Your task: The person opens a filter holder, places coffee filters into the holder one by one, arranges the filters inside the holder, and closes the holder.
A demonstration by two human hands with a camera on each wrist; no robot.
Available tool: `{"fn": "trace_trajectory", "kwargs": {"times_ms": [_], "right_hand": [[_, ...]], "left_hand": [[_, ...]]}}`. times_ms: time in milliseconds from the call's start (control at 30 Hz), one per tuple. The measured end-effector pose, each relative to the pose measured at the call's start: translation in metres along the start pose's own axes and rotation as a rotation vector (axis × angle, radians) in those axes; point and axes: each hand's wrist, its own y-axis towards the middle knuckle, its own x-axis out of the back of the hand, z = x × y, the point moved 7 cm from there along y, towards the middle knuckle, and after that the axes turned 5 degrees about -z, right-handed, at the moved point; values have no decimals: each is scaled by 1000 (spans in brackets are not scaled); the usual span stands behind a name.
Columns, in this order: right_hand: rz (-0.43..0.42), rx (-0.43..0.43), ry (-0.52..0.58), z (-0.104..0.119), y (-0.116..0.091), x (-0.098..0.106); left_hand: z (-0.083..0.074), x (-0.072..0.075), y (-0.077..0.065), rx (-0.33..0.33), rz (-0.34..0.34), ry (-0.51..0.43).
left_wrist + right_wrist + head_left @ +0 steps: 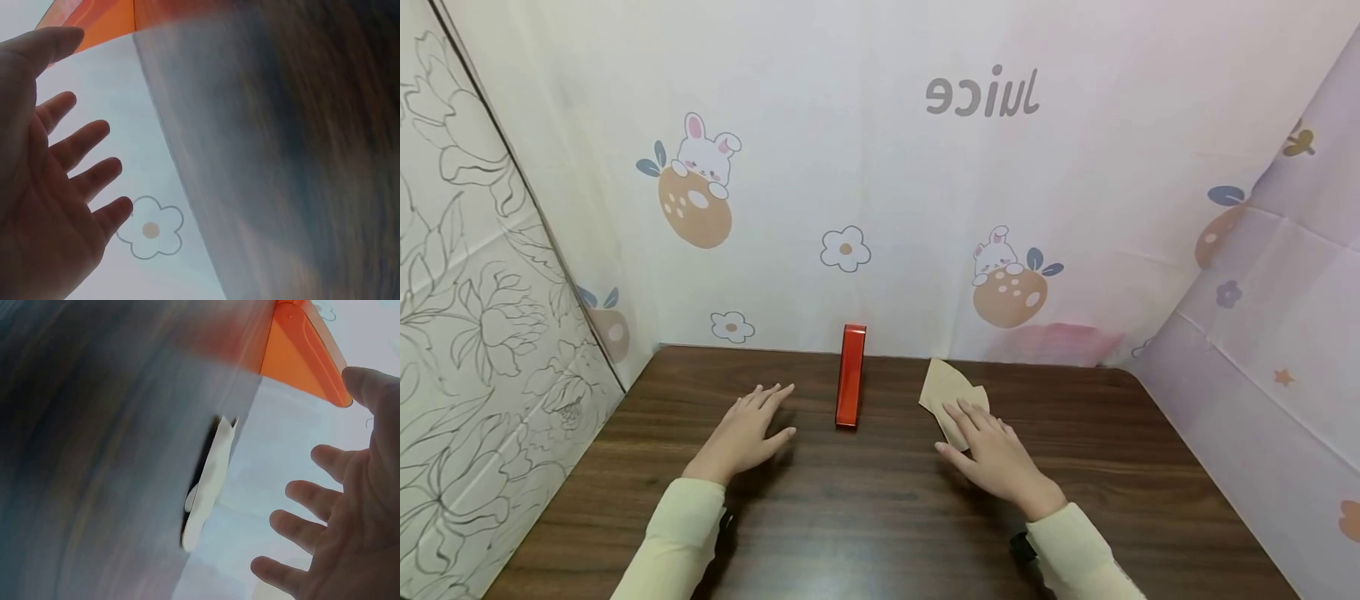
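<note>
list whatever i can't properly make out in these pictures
Tan paper, head view: partly behind the right hand.
Red-orange object, left wrist view: cut off by the top edge, partly covered by the left hand.
Grain of the table, left wrist view: blurred.
Sleeves, head view: cut off by the bottom edge.

Two hands [741, 440] [997, 457], one red object [851, 377], one table [865, 508], and tan pieces [945, 387], number unclear.

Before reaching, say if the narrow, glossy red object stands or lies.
Standing: right wrist view shows the red object rising off the brown tabletop.
</note>
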Motion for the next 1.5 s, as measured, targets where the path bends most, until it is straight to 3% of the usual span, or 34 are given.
{"fn": "trace_trajectory", "kwargs": {"times_ms": [333, 833, 1500], "right_hand": [[48, -9, 29, 14, 12, -12], [50, 18, 81, 31, 23, -22], [131, 42, 105, 56, 43, -44]], "left_hand": [[0, -9, 7, -1, 11, -101], [-2, -13, 18, -5, -13, -163], [0, -28, 42, 16, -1, -263]]}}
